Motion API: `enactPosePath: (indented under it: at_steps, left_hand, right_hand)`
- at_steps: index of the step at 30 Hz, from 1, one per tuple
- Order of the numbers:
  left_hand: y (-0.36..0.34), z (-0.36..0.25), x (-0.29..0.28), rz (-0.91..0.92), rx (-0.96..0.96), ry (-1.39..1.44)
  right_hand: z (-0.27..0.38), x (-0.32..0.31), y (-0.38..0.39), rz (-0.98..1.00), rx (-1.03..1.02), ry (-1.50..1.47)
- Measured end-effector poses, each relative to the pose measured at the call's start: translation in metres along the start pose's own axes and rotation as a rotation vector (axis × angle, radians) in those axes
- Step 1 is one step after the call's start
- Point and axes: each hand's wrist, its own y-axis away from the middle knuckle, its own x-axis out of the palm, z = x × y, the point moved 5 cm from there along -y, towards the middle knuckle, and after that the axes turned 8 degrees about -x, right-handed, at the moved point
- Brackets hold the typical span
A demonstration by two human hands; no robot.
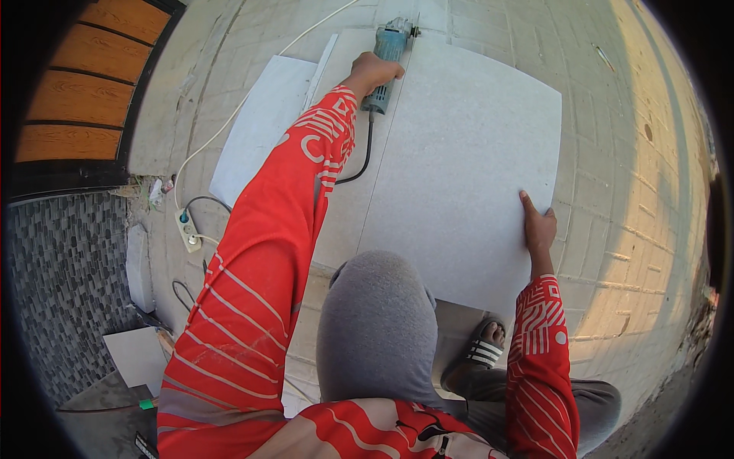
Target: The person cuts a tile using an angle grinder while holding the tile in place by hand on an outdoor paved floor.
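My left hand point(375, 70) grips the body of a teal angle grinder point(394, 42) near the top of the view. Its disc stands at the upper end of a thin straight line across a large pale tile point(464, 164), and a black cord runs back from its handle. At the tile's right edge, my right hand point(538, 223) holds on, one finger stretched along the surface and the others partly hidden. My grey-clad knee point(376, 325) covers part of the tile's near side.
Another white sheet point(252, 115) lies left of the tile. A power strip point(189, 229) with cables sits on the paving point(604, 138). A wooden-panelled door point(76, 99), dark mosaic wall point(65, 283) and small white offcut point(134, 354) are at left. My sandalled foot point(485, 348) is below the tile.
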Motion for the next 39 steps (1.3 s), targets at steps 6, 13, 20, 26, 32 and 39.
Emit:
enactPosePath:
  at_steps: [6,13,20,26,32,39]
  left_hand:
    - [0.001,0.003,-0.001,-0.013,0.013,0.01]
    - [0.006,0.003,-0.003,-0.008,0.008,-0.013]
    - [0.007,0.006,-0.001,-0.011,0.018,-0.02]
    - [0.001,0.002,-0.003,-0.03,0.045,-0.032]
    - [-0.002,0.003,-0.002,-0.014,0.055,-0.046]
    - [0.004,0.005,0.0,-0.021,0.047,-0.089]
  right_hand:
    - [0.002,0.0,0.001,0.055,0.005,-0.023]
    - [-0.001,0.004,-0.003,0.066,0.002,-0.036]
    - [0.006,-0.001,0.0,0.054,0.007,-0.012]
    - [-0.002,0.003,-0.002,0.026,-0.003,-0.005]
    - [-0.003,0.004,-0.002,0.032,0.01,0.003]
    - [-0.007,0.001,-0.007,0.05,0.019,-0.025]
